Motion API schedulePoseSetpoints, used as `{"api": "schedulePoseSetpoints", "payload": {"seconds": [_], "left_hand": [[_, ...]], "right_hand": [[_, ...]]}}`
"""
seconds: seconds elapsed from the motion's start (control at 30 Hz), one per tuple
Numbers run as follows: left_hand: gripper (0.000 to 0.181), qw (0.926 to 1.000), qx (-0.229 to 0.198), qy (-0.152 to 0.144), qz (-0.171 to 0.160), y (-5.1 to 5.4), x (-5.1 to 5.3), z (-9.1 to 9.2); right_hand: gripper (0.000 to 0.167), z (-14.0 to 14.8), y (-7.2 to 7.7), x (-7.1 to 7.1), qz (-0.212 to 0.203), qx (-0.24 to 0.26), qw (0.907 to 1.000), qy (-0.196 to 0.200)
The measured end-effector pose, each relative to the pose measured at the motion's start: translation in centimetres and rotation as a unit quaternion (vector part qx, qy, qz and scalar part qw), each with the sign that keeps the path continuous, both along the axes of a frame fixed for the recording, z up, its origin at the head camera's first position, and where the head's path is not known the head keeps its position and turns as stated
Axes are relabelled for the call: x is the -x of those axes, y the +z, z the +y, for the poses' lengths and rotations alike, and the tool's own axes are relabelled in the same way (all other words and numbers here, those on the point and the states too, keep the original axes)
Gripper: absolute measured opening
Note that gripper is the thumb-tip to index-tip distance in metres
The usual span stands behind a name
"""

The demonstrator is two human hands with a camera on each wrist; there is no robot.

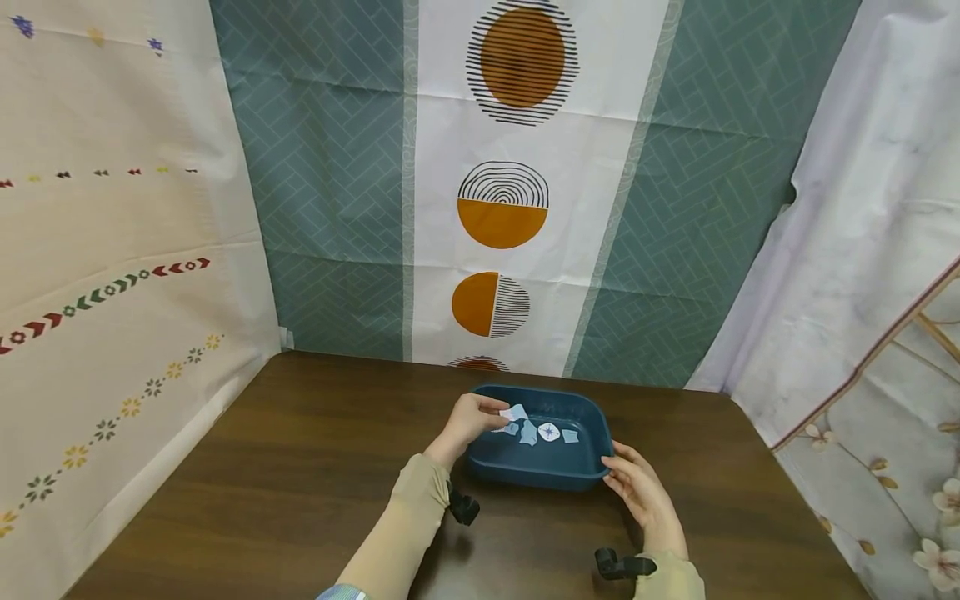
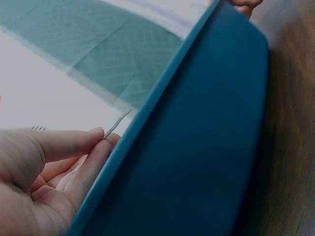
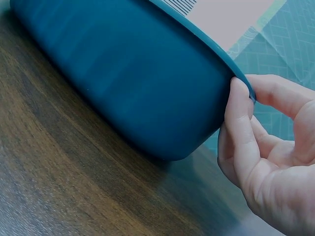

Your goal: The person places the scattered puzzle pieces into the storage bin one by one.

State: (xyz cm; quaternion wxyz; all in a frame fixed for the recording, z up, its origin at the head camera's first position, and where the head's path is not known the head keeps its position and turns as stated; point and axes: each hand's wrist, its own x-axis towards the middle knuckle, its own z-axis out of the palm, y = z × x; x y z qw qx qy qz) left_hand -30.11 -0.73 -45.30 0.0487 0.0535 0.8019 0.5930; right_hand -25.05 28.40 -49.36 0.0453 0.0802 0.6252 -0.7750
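My left hand (image 1: 468, 422) reaches over the left part of a dark blue plastic basin (image 1: 536, 478). Between its thumb and fingers it pinches a thin pale scrap (image 1: 515, 412), seen edge-on as a thin curved scrap (image 2: 118, 123) in the left wrist view; whether it is paper or cloth I cannot tell. On the basin floor lie a light blue scrap (image 1: 528, 432), a white piece with a blue star pattern (image 1: 549, 432) and a small light blue piece (image 1: 570, 436). My right hand (image 1: 637, 487) grips the basin's right rim, thumb and fingers on either side (image 3: 268, 147).
The basin stands on a dark brown wooden table (image 1: 315, 467). Behind the table hangs a green and white curtain (image 1: 330, 208) with orange circles. A patterned cream cloth (image 1: 135, 217) hangs at the left, a pale floral one (image 1: 885, 400) at the right.
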Motion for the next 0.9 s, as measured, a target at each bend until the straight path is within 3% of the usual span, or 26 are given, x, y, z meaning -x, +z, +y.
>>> {"api": "schedulePoseSetpoints", "payload": {"seconds": [0.23, 0.4, 0.67, 0.9], "left_hand": [[0.025, 0.9992, -0.02, -0.034, -0.003, -0.2, 0.1, 3.9], [0.023, 0.9985, 0.0, -0.053, -0.01, 0.0, -0.3, 6.1], [0.022, 0.9963, 0.007, -0.083, -0.024, -0.1, -0.7, 8.2], [0.022, 0.9938, -0.013, -0.082, -0.074, -0.9, -0.5, 9.6]], "right_hand": [[0.027, 0.2, -0.2, 0.2, 0.004, -0.003, 1.0, 0.005], [0.025, 0.3, -0.2, 0.2, 0.01, -0.002, 0.9999, 0.009], [0.024, 0.2, -0.2, 0.2, 0.016, -0.005, 0.9998, 0.014], [0.023, 0.2, -0.2, 0.1, 0.017, -0.003, 0.9998, 0.009]]}}
